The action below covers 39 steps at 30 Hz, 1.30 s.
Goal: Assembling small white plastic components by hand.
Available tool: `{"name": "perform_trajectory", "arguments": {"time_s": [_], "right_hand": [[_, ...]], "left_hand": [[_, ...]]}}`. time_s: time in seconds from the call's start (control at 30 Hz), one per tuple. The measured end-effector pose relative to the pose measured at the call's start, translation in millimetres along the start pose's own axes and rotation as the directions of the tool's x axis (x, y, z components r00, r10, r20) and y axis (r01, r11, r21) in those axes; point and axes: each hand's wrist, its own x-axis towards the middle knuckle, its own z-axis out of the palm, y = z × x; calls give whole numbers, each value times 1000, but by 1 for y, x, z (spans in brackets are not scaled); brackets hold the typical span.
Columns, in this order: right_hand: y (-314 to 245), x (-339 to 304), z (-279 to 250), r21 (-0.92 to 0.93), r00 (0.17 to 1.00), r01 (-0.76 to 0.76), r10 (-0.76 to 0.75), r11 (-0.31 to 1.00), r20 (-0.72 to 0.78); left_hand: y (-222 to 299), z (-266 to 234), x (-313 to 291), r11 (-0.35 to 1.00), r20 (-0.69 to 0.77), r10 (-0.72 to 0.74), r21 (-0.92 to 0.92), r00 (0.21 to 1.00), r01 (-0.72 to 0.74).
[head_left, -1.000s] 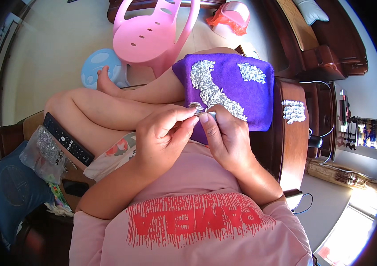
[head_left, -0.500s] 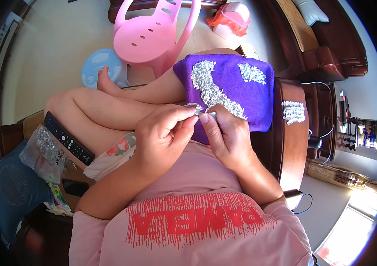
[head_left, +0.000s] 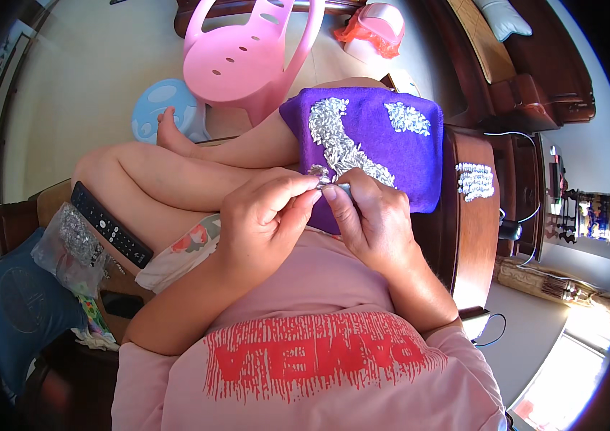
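Note:
Both hands meet in front of my body, at the near edge of a purple cloth. The fingertips of my left hand are pinched around a small, shiny silver piece, too small to name exactly. Against it, my right hand is closed, thumb and forefinger gripping a small greyish metal-looking bit that the fingers largely cover. Just beyond the fingers, a long curved heap of slim silver pieces lies on the cloth. A smaller heap of the same silvery pieces sits farther right.
Rows of whitish strung pieces rest on the wooden armrest at right. At left are a black remote control, a clear plastic bag and a blue cushion. Ahead stand a pink chair, blue stool and pink-lidded bin.
The silver piece at my left fingertips has tilted and stands up a little more. My hands have barely shifted, still held together in the same place.

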Motion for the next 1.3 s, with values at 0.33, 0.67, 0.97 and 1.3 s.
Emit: {"name": "perform_trajectory", "arguments": {"time_s": [0.33,0.67,0.97,1.3], "right_hand": [[1,1,-2,18,999,45,-45,999,25],[-2,-8,-1,672,949,-313,247,671,195],[-5,-4,-1,805,853,-502,335,318,399],[-5,0,3,791,855,-496,360,357,373]], "left_hand": [[12,-7,1,826,175,-389,-368,905,426],[7,-5,-1,759,129,-457,-459,880,462],[0,1,-4,910,-10,-277,-323,961,259],[2,3,-2,950,-16,-239,-210,971,230]]}}
